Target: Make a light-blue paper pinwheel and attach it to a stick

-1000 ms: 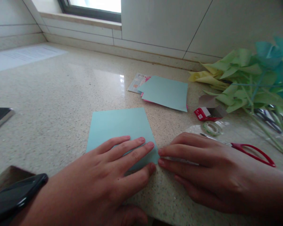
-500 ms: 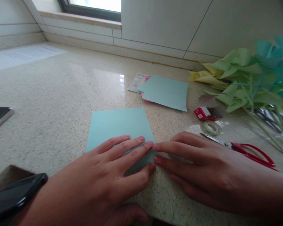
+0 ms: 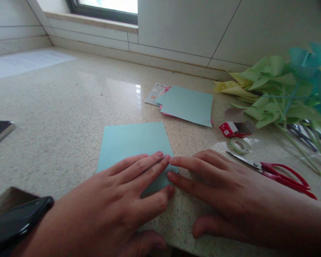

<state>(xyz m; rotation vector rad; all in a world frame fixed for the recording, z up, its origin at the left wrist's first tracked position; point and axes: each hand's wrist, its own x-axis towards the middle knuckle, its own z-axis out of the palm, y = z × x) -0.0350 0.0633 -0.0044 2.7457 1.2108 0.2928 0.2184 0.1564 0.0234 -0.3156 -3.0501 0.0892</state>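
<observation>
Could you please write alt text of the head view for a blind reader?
The left hand and right hand press a light blue paper sheet flat on a speckled counter, fingers meeting at its right edge. Red scissors lie nearby.

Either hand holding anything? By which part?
Nothing gripped. Left hand presses the blue sheet flat at its near right corner; right hand touches its right edge.

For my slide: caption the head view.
Left hand and right hand press a blue paper sheet on the counter, scissors nearby.
</observation>
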